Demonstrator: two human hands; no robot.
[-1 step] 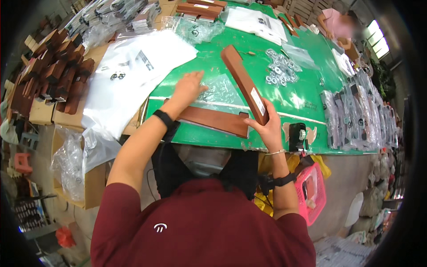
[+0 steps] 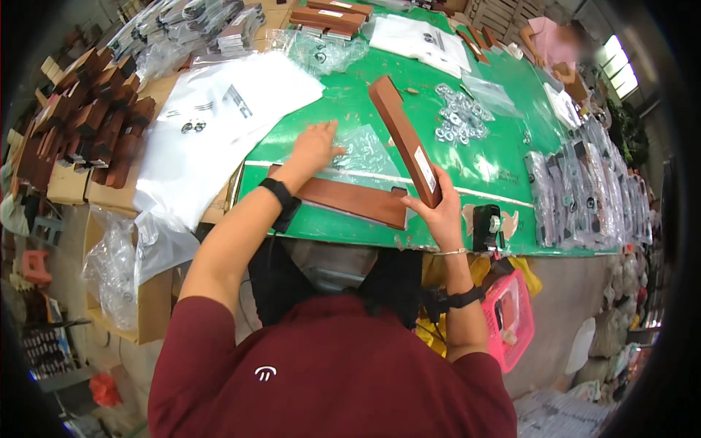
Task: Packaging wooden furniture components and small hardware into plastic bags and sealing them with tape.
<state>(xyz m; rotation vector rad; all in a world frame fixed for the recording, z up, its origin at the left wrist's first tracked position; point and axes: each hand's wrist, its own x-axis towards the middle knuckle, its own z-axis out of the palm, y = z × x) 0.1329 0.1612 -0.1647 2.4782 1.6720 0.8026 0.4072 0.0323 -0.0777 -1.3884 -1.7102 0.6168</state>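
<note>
Head view: a long reddish-brown bar [image 2: 406,139] is gripped at its near end by the right hand [image 2: 442,211], over a glossy green tabletop [image 2: 339,98]. The left hand [image 2: 314,150] is loosely spread, seemingly empty, by a thin clear plastic sheet [image 2: 367,151]; contact is unclear. If the end-held bar is tipped, a second brown bar [image 2: 350,201] lying below could be scratched.
</note>
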